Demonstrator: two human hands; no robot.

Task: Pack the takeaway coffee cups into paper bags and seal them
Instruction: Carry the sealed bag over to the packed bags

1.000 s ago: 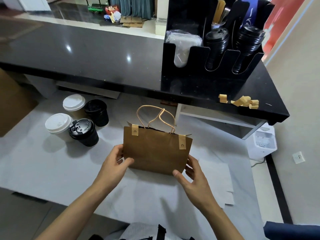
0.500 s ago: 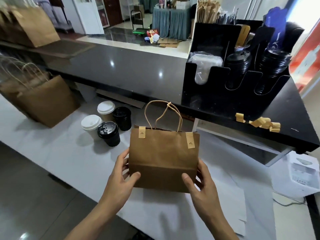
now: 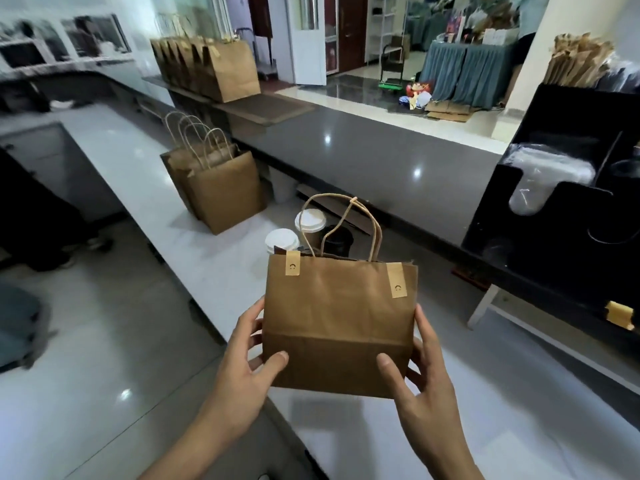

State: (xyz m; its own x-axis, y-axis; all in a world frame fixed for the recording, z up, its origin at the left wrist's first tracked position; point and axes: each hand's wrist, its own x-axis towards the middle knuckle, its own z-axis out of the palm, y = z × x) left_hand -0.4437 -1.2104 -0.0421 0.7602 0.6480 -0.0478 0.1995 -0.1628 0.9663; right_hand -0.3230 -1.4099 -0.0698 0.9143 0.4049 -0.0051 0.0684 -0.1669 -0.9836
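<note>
So the white counter (image 3: 166, 202) runs away from the hands toward the upper left. Just past the hands, two white-lid cups (image 3: 310, 221) and a black cup (image 3: 337, 239) sit on it, partly hidden. Further out, left of the hands, a bunch of brown bags (image 3: 221, 192) stand upright together, handles up. Above and behind is the dark counter (image 3: 363, 161). It's got a row of bigger brown bags (image 3: 214, 67) far off to the upper left and a black organizer (image 3: 568, 202) to the right of the hands, with tan tape bits (image 3: 620, 315) beside it.
</note>
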